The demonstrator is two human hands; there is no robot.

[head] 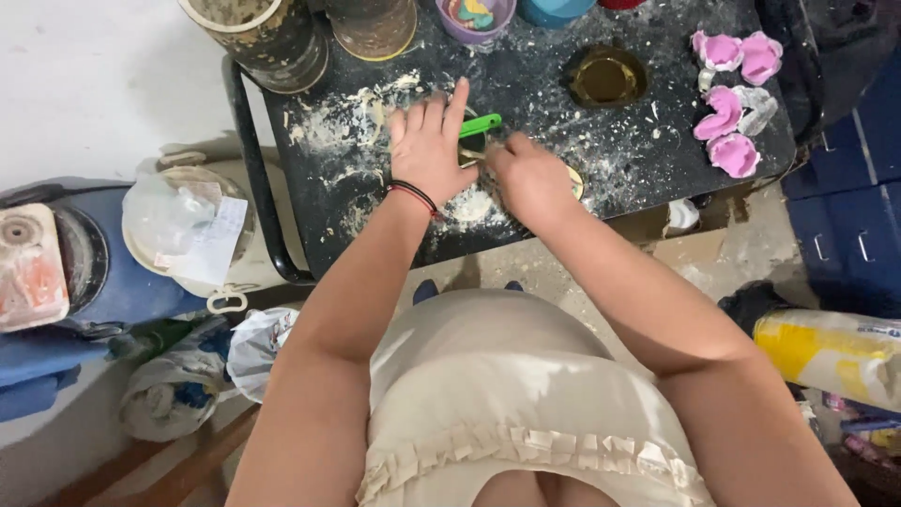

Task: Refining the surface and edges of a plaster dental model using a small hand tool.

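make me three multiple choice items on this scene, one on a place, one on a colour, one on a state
1. Where do the pink moulds lie on the dark table?
A. far right
B. near left
C. under the hands

2. What colour is the tool between the hands?
A. red
B. green
C. white

3. How is the left hand held?
A. clenched in a fist
B. lifted clear above the table
C. pressed flat, fingers spread

Answers:
1 A, they sit by the table's right edge.
2 B, its handle is bright green.
3 C, the palm lies down on the powdery top beside the right hand.
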